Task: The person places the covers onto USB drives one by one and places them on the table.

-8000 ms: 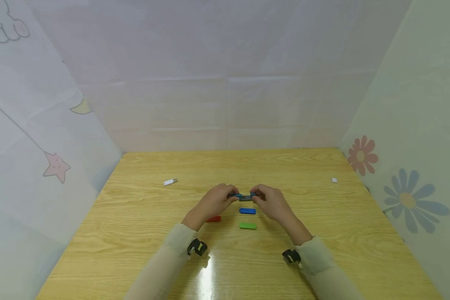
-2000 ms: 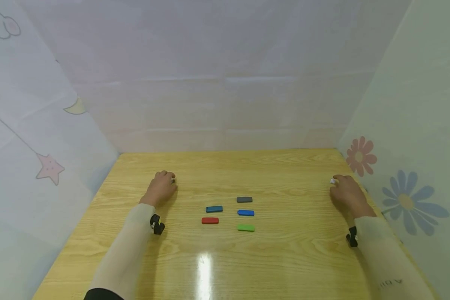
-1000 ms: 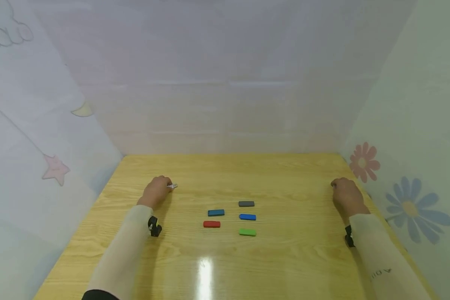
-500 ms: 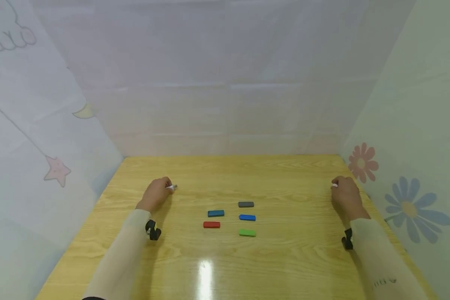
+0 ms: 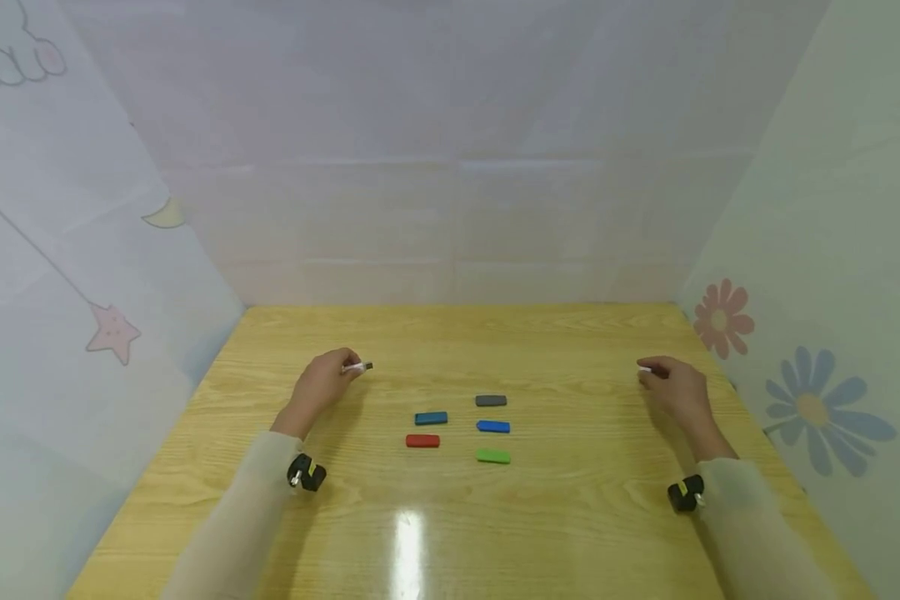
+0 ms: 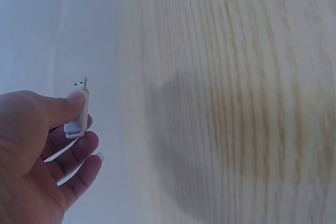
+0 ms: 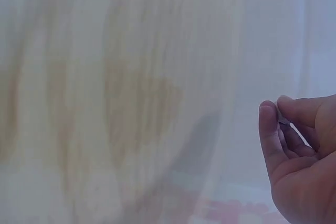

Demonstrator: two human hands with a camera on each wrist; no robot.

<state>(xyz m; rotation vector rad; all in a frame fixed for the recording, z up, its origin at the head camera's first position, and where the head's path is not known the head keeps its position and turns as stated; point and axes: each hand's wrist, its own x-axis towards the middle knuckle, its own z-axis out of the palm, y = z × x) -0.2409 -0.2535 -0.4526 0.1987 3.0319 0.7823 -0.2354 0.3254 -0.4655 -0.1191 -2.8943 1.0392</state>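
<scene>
At the left of the table, my left hand (image 5: 317, 390) pinches a white USB stick (image 6: 79, 114) between thumb and fingers. Its bare metal plug points right in the head view and upward in the left wrist view. Over on the right side, my right hand (image 5: 678, 393) pinches a small white piece (image 5: 645, 369), which looks like a USB cap; the fingertips hide most of it. In the right wrist view only a thin edge of this piece (image 7: 283, 115) shows between thumb and index finger. The two hands are far apart.
Several capped sticks lie mid-table between the hands: teal (image 5: 431, 418) and red (image 5: 423, 441) on the left, grey (image 5: 491, 401), blue (image 5: 493, 427) and green (image 5: 493, 457) on the right. Printed cloth walls (image 5: 450, 233) border the wooden table (image 5: 570, 533).
Earlier both hands were together at mid-table with a teal stick, which now lies above the red one. Since then they have picked up the white stick and white piece, and are now moving inward.
</scene>
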